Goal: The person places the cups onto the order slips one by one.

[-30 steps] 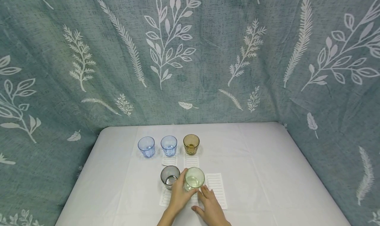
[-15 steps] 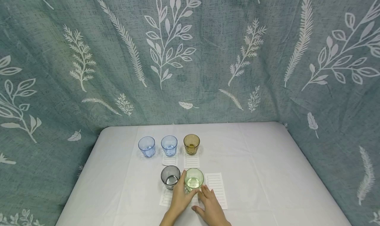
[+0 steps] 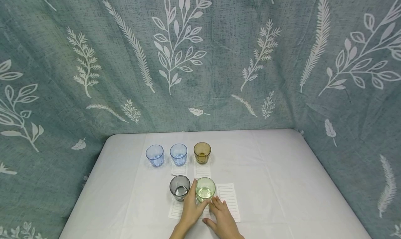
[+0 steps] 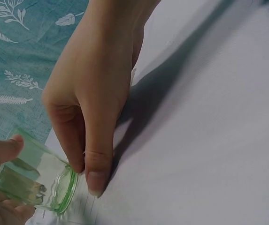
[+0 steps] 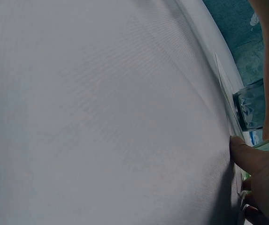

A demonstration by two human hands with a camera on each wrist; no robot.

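My left hand (image 3: 190,207) grips a pale green glass tumbler (image 3: 205,190), thumb on the near side and fingers round its left. Up close in the left wrist view, the green tumbler (image 4: 40,183) shows its thick base beside the fingertips of my right hand (image 4: 89,103). In the head view that right hand (image 3: 221,218) lies low at the tumbler's near right, fingers extended towards its base, thumb pointing left over the lined paper. Just left of my left hand stands a smoky grey glass (image 3: 180,188). A lined sheet (image 3: 228,202) lies right of the green tumbler.
Two blue glasses (image 3: 155,156) and an amber glass (image 3: 202,153) stand in a row farther back. Lined paper slips (image 3: 202,171) lie in front of the amber glass and one blue glass. Behind the white-covered table (image 3: 266,190) hangs a leaf-patterned teal cloth (image 3: 216,58).
My left wrist has shifted slightly to the right. The green tumbler stays almost in place between the hands, and my right hand keeps its position.
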